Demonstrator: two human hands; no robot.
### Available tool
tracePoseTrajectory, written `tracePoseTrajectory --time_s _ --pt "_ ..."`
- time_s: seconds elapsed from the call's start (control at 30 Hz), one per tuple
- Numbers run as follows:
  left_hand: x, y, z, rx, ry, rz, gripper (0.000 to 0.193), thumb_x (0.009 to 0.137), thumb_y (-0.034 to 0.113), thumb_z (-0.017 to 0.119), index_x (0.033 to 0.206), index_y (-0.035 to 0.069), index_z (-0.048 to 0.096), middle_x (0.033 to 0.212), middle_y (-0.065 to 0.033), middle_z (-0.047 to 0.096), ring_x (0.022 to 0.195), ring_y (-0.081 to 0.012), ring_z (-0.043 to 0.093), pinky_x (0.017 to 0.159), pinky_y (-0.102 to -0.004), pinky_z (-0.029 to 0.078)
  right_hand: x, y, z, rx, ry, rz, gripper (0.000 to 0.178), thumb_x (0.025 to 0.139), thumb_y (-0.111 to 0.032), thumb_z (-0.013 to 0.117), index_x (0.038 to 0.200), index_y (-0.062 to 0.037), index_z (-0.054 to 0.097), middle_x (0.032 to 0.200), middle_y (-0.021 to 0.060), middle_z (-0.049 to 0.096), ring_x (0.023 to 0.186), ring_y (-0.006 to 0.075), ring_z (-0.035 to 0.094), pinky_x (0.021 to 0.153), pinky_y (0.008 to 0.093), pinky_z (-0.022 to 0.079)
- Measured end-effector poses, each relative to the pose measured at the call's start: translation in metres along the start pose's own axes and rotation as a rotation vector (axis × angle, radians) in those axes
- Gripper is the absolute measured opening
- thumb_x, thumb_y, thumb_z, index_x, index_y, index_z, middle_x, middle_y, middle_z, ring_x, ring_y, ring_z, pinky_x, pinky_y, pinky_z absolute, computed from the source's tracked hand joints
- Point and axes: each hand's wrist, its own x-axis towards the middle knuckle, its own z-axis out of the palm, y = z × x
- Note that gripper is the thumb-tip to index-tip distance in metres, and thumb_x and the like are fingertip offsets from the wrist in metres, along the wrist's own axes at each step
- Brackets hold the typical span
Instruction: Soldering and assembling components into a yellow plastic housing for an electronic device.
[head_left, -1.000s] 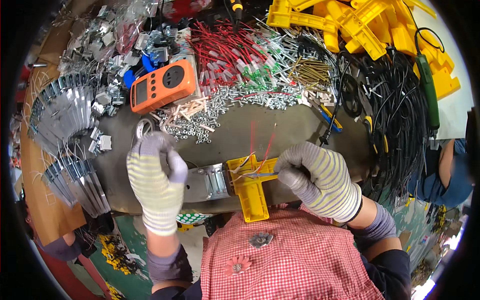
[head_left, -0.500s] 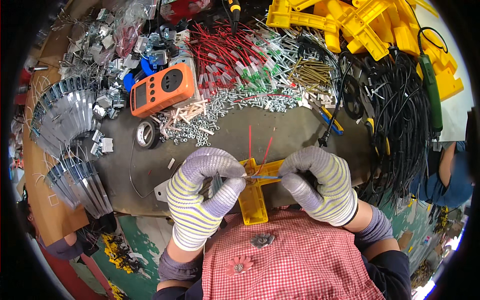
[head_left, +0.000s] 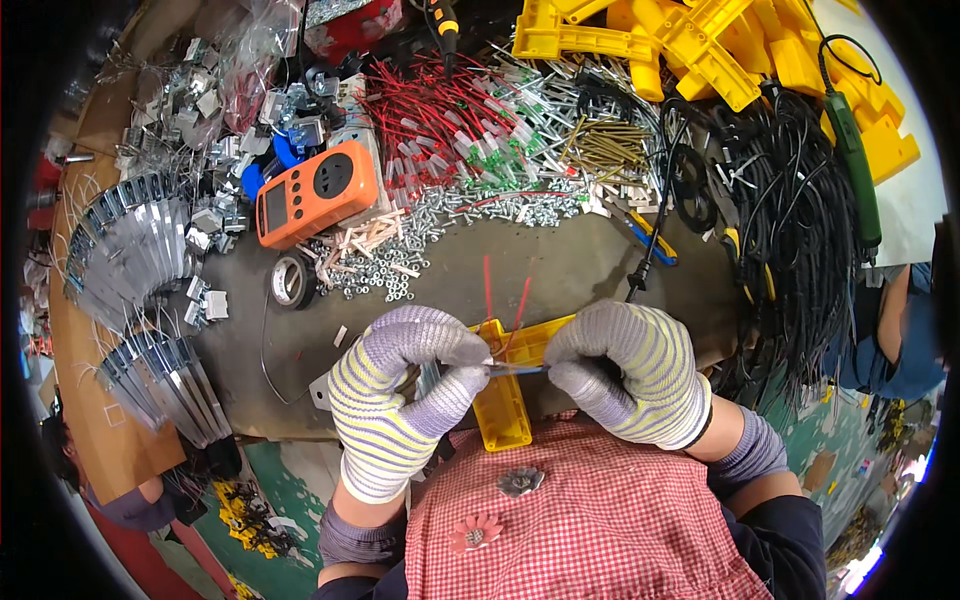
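Note:
Both my hands wear striped knit gloves and meet above a yellow plastic housing (head_left: 503, 420) with a cross-shaped body. My left hand (head_left: 405, 400) is closed in a pinch on a thin wire end. Opposite it, my right hand (head_left: 630, 375) pinches a blue wire (head_left: 528, 369), stretched level between the two sets of fingertips. The ends seem to touch or overlap near the left fingertips; how they join is too small to tell. Two red wires (head_left: 488, 285) stick up from the housing just behind. A metal piece shows partly behind my left fingers.
An orange meter (head_left: 318, 195) and black tape roll (head_left: 292, 281) lie back left. Red wires (head_left: 420, 110), screws and nuts (head_left: 375, 275) heap behind. Right are blue-yellow pliers (head_left: 652, 240), black cords (head_left: 785, 230) and a green tool (head_left: 855, 170). Metal strips (head_left: 165, 385) fan out left.
My right hand has come slightly left, so the gap between my fingertips is a little narrower. The whole view has shifted slightly. Both pinches remain closed.

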Motion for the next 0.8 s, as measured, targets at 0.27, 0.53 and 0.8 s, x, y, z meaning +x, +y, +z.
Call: tracePoseTrajectory --time_s 0.27,0.53,0.8 --pt "-0.001 0.009 0.009 0.19 -0.032 0.08 0.021 0.061 -0.004 0.08 0.078 0.004 0.071 0.077 -0.0056 0.065 0.061 -0.0116 0.054 0.056 -0.0255 0.04 0.001 0.012 0.024 0.023 0.055 -0.199 0.02 0.091 -0.026 0.067 0.101 -0.0087 0.062 0.082 0.012 0.064 0.077 0.0352 0.064 0.068 0.0438 0.052" --pt "-0.004 0.012 0.008 0.582 -0.164 0.244 0.037 0.076 0.017 0.078 0.108 0.004 0.063 0.09 -0.0129 0.064 0.082 -0.0304 0.06 0.084 -0.0434 0.049 -0.006 0.013 0.014 0.219 0.058 -0.038 0.031 0.091 -0.016 0.062 0.12 -0.0104 0.054 0.087 0.0157 0.067 0.082 0.0395 0.066 0.071 0.0488 0.053" --pt "-0.013 0.004 -0.013 0.449 -0.218 0.171 0.024 0.092 0.014 0.062 0.111 0.001 0.067 0.108 -0.0169 0.067 0.082 -0.0259 0.065 0.073 -0.0367 0.053 -0.007 0.005 0.009 -0.005 0.075 -0.216 0.018 0.088 -0.025 0.066 0.091 -0.0075 0.064 0.077 0.0133 0.065 0.078 0.0369 0.066 0.066 0.0469 0.052"
